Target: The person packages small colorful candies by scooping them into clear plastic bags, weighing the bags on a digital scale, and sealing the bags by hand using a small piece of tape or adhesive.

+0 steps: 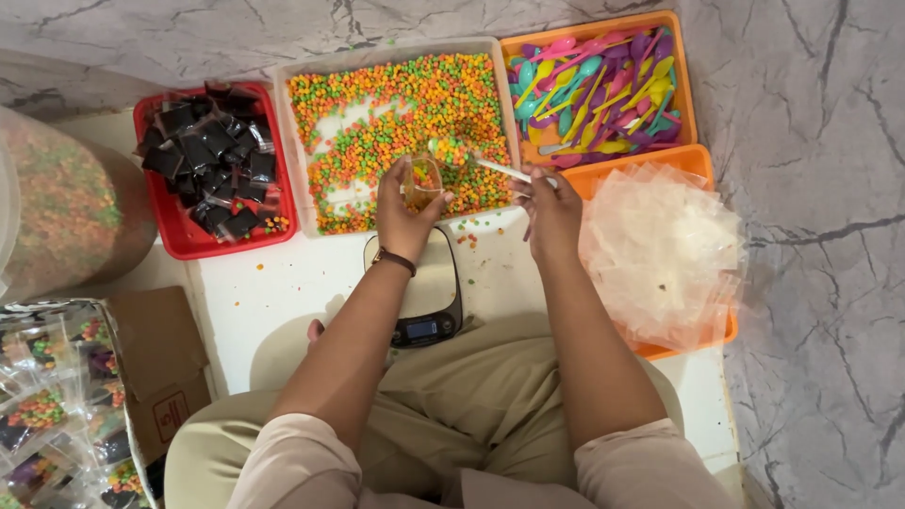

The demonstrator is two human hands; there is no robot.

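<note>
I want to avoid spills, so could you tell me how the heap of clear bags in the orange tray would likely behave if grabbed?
The clear bags look thin and crumpled, so probably floppy and very light. They overhang the orange tray, so a push might slide several off. Their glossy film suggests they slip apart.

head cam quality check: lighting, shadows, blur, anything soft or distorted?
Head view: even, soft light, no harsh glare. Faint shadows fall under the arms onto the white board. The left hand with its small clear bag and the right hand with the scoop are slightly motion-soft. The big container at the left edge is blurred, and the scale display is unreadable.
</note>
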